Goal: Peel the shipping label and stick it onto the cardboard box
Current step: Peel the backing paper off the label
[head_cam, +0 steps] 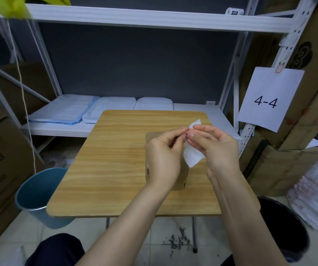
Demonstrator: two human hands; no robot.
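Observation:
A small white shipping label (192,156) hangs in the air above the wooden table (112,160), pinched at its upper edge by both hands. My left hand (163,152) and my right hand (214,145) meet fingertip to fingertip at one corner, where a white flap sticks up past the fingers. A small brown cardboard box (183,177) stands on the table directly beneath, mostly hidden behind my left hand and the label.
A blue bin (37,196) stands on the floor left of the table, a black bin (288,227) on the right. White shelving (135,18) with folded white and blue cloths is behind. Big cartons flank both sides; a "4-4" sign (269,98) hangs on the right.

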